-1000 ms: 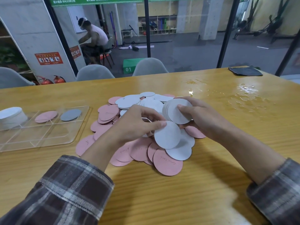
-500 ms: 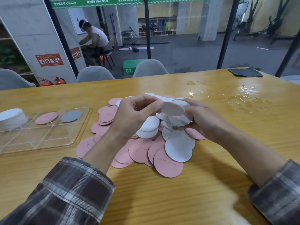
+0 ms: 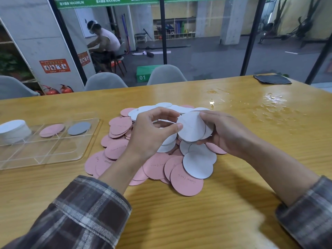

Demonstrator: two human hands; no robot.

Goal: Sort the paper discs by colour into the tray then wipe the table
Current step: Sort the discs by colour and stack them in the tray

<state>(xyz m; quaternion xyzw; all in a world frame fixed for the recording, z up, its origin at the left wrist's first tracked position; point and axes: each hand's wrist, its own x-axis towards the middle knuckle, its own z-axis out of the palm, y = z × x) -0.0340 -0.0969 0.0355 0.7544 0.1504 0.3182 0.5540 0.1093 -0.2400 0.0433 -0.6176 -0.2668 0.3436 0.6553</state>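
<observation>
White disc stack now face-on, slightly fanned

Table, yellow wood. Three grey chairs behind. Glass partition, black posts. Concrete pillar. Grey floor. Cubby shelf. Red extinguishers. Green box.

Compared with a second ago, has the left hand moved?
Yes. Against the pile of discs, the left hand has lifted from its near part up to the white stack in the right hand.
</observation>
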